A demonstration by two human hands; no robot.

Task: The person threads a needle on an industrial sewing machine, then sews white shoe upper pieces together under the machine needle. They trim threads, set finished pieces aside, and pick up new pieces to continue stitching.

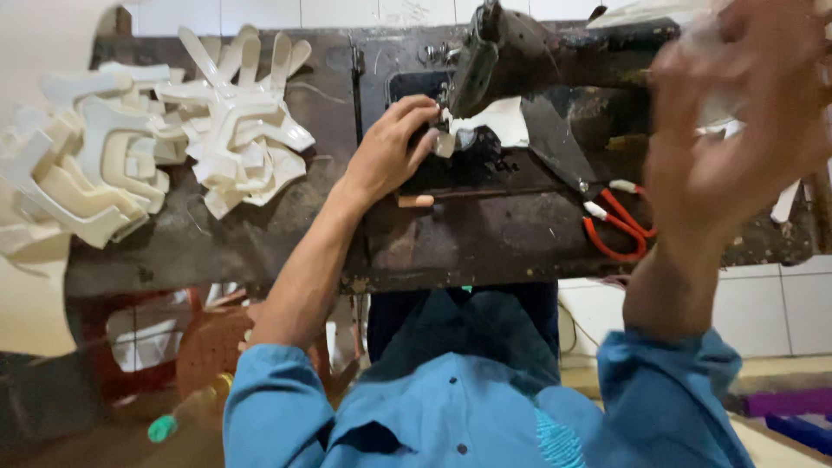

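**White piece held at the sewing machine, right hand raised**

Right now I read the step in hand as feeding a white cut piece (490,121) under the head of the old dark sewing machine (498,48). My left hand (392,147) lies on the machine bed with the fingers curled down, fingertips pressing the near edge of that white piece, just beside the presser foot area. It pins the piece rather than closing around it. My right hand (737,130) is lifted close to the camera and blurred; it seems to have something pale and white at its fingers near the top right, but I cannot tell whether it is truly gripping it or only passing in front of it.

As I judge it, the next move calls for the right hand to come down to the bed and help steady the piece, with the left fingertips kept clear of the needle, which I cannot make out behind the machine head.

On the worn, dark worktable (217,243) a heap of white moulded-looking cut parts (147,139) is stacked at the far left, well apart from the machine. A pair of red-handled snips (617,225) lies on the bed to the right of the left hand. Beyond the table there is white wall tile; below it, a tiled floor, a reddish-brown basket (212,351) and a green-capped bottle (178,416) on the left. My blue sleeves and shirt fill the lower frame.
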